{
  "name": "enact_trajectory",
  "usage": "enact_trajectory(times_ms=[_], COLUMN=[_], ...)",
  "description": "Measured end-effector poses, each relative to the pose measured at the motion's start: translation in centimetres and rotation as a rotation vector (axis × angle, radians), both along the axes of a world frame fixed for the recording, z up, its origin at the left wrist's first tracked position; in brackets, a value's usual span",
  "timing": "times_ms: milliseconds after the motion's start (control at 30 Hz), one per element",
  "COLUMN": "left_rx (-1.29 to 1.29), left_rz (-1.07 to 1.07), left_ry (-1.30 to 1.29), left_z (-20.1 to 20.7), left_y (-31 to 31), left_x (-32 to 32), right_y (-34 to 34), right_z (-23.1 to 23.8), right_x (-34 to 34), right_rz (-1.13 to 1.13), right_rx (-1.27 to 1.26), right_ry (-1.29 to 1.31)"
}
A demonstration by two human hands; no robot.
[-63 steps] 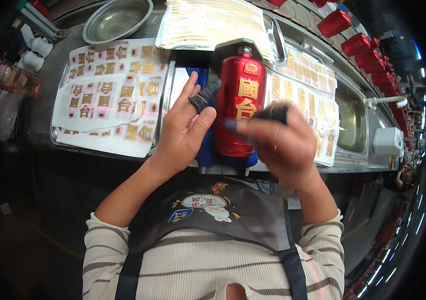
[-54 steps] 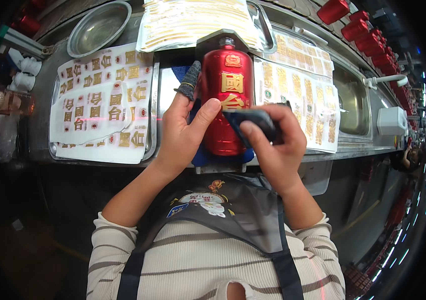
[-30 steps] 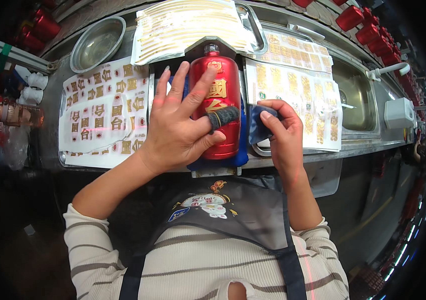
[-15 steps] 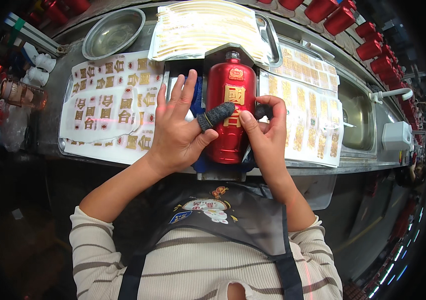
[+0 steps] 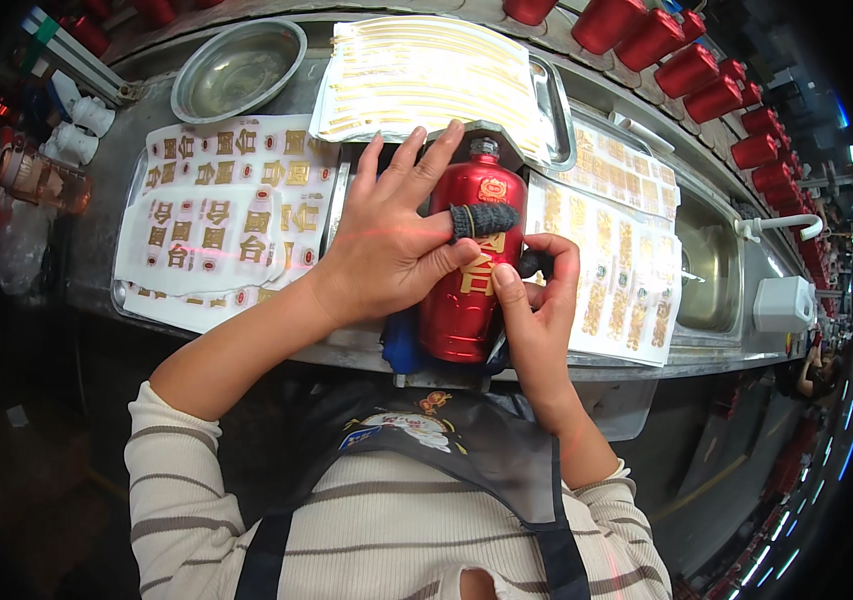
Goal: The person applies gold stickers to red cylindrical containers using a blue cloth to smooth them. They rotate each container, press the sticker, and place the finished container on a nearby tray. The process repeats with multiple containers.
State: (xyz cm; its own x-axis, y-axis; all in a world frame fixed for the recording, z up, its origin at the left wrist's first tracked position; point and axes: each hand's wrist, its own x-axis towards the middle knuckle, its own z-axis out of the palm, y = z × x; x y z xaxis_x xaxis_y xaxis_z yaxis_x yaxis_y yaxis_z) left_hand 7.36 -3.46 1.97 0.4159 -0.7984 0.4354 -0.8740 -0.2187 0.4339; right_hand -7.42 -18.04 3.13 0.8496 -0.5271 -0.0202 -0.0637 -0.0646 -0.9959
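Note:
A glossy red bottle (image 5: 454, 325) lies in front of me, its neck pointing away, in a holder with a dark angled end. Large raised gold characters (image 5: 475, 278) and a small gold emblem sit on its face. My left hand (image 5: 376, 245) is spread over the bottle's left side; its index finger, in a dark grey knitted finger cover (image 5: 483, 220), presses across the upper character. At the right side, my right hand (image 5: 544, 325) grips the bottle, thumb on the face near the lower character. Its index finger, also in a dark cover, curls beside the bottle, partly hidden.
Sheets of gold character stickers (image 5: 211, 230) lie on a tray at left, more gold sheets (image 5: 611, 260) at right. Striped gold sheets (image 5: 426, 70) lie behind, near a metal bowl (image 5: 239, 70). A sink (image 5: 711, 280) and white jug (image 5: 784, 304) stand right; red bottles (image 5: 688, 72) line the back.
My left index finger has moved up from the lower character to the upper one, the hand shifting over the bottle. The right thumb stays near the lower character. The view has shifted slightly.

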Motion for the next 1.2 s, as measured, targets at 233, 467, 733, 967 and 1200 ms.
enact_trajectory(times_ms=[233, 467, 733, 967, 1200], left_rx=[-0.095, -0.070, -0.145, -0.157, -0.060], left_rz=[0.011, -0.045, -0.044, -0.037, -0.013], left_ry=[0.104, -0.004, 0.316, 0.052, -0.009], left_z=[-0.7, 0.3, -0.2, -0.9, -1.0], left_y=[1.4, -0.8, -2.4, 0.9, 2.4], left_x=[0.1, 2.1, 2.9, -1.0, -6.1], right_y=[0.1, 0.1, -0.1, -3.7, -6.4], right_z=[-0.2, -0.6, -1.0, -0.8, 0.8], right_x=[0.2, 0.1, 0.2, -0.1, -0.7], right_rz=[-0.019, -0.021, 0.000, 0.019, 0.092], right_rx=[-0.001, -0.013, -0.011, 0.377, 0.422], right_ry=[0.015, 0.007, -0.026, 0.084, 0.005])
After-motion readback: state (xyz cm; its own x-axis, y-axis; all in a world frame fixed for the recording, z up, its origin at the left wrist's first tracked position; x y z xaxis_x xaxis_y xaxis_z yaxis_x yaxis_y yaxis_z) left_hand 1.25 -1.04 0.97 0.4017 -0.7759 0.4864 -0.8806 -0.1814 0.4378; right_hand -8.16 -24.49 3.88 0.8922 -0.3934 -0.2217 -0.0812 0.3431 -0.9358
